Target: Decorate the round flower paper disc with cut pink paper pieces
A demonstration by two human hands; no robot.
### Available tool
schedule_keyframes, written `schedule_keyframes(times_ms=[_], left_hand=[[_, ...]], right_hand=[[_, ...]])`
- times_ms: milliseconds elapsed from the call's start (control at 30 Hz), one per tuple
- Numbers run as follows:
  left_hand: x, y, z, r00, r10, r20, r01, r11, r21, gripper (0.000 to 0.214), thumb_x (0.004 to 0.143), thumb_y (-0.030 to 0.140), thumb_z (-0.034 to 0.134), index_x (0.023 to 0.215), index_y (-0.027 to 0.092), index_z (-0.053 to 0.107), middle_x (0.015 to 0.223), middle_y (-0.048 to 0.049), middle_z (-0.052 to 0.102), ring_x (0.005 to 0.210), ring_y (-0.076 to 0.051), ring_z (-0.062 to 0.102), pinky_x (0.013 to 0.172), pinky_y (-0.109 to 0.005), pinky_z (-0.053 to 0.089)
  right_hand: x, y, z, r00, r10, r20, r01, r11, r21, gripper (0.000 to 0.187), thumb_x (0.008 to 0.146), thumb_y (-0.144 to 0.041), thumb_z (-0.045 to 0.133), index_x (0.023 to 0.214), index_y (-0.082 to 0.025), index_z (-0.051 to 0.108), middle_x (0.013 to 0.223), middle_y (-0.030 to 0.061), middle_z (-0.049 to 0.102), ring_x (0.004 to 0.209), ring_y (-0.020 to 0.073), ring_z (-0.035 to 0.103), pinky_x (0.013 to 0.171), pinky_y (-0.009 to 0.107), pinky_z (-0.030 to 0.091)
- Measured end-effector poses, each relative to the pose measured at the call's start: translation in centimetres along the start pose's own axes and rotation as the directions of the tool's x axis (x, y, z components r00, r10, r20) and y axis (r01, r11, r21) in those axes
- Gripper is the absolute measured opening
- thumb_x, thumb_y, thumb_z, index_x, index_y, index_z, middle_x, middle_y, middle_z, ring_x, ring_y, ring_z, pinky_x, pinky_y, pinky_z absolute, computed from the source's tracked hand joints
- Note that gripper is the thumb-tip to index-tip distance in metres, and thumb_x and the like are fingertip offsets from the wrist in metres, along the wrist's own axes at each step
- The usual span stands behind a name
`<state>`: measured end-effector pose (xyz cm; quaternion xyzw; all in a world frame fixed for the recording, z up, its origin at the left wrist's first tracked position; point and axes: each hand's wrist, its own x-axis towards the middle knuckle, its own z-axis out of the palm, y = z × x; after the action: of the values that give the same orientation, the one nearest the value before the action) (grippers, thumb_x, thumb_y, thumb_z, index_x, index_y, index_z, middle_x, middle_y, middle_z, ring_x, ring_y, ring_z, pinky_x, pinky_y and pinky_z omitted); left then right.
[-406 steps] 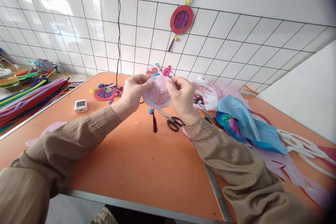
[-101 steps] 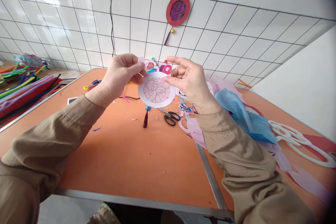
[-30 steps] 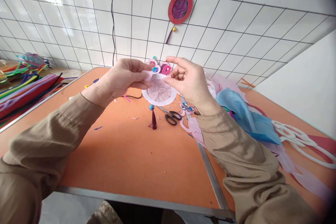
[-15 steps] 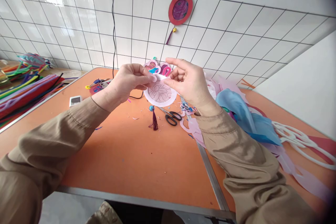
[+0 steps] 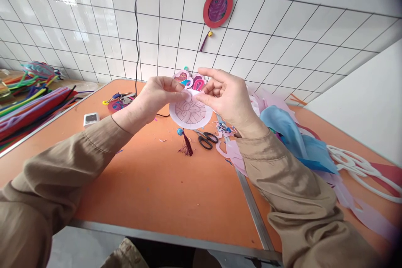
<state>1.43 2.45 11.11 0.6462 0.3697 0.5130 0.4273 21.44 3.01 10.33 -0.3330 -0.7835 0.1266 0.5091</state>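
A round paper ornament (image 5: pixel 191 112) with a pale pink rim and a line-drawn flower in its middle hangs upright above the table. A blue bead (image 5: pixel 180 132) and a dark purple tassel (image 5: pixel 187 147) dangle from its lower edge. My left hand (image 5: pixel 163 94) pinches the top left of the rim, where a small pale rounded piece shows at the fingertips. At the top right, my right hand (image 5: pixel 221 94) holds the rim between thumb and curled fingers, its index finger stretched out above. The fingers cover part of the ornament's upper edge.
Black-handled scissors (image 5: pixel 207 140) lie behind the tassel among paper scraps (image 5: pixel 234 155). Blue cloth (image 5: pixel 282 130) and white cord (image 5: pixel 351 161) are piled at the right. Colourful pipe cleaners (image 5: pixel 31 111) lie far left. A red round ornament (image 5: pixel 217 7) hangs on the tiled wall.
The left fingertips have shifted slightly right along the rim, closer to the right thumb. The ornament faces me a little more fully, and its tassel has swung slightly.
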Motion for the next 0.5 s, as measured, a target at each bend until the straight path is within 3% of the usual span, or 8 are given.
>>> schedule_keyframes(times_ms=[167, 367, 500], left_hand=[[0.23, -0.55, -0.2, 1.0, 0.0, 0.027, 0.002, 0.997, -0.075, 0.013, 0.068, 0.014, 0.081, 0.064, 0.015, 0.068, 0.08, -0.0077, 0.075, 0.082, -0.02, 0.07, 0.078, -0.034, 0.056], [0.08, -0.55, 0.06, 1.0, -0.006, -0.022, 0.004, 0.998, -0.068, 0.017, 0.065, 0.016, 0.084, 0.061, 0.016, 0.067, 0.065, -0.004, 0.07, 0.064, -0.015, 0.064, 0.066, -0.031, 0.054], [0.02, -0.64, 0.21, 0.999, -0.015, -0.045, 0.011, 0.996, -0.085, 0.019, 0.065, 0.017, 0.085, 0.06, 0.016, 0.066, 0.065, -0.0031, 0.069, 0.062, -0.014, 0.062, 0.064, -0.03, 0.053]], right_hand=[[-0.07, -0.19, -0.02, 0.999, 0.032, -0.022, -0.031, 0.999, 0.029, 0.051, 0.074, -0.013, 0.078, 0.122, -0.023, 0.069, 0.074, -0.0032, 0.067, 0.066, 0.0156, 0.066, 0.064, 0.034, 0.061], [-0.04, -0.23, 0.07, 0.999, 0.031, -0.031, -0.029, 0.998, 0.064, 0.052, 0.072, -0.014, 0.078, 0.122, -0.021, 0.068, 0.074, -0.0037, 0.068, 0.066, 0.0155, 0.065, 0.064, 0.034, 0.061], [0.0, -0.3, 0.11, 0.999, 0.04, -0.03, -0.039, 0.997, 0.06, 0.051, 0.072, -0.013, 0.078, 0.121, -0.022, 0.069, 0.072, -0.0038, 0.067, 0.064, 0.0152, 0.065, 0.063, 0.033, 0.06]])
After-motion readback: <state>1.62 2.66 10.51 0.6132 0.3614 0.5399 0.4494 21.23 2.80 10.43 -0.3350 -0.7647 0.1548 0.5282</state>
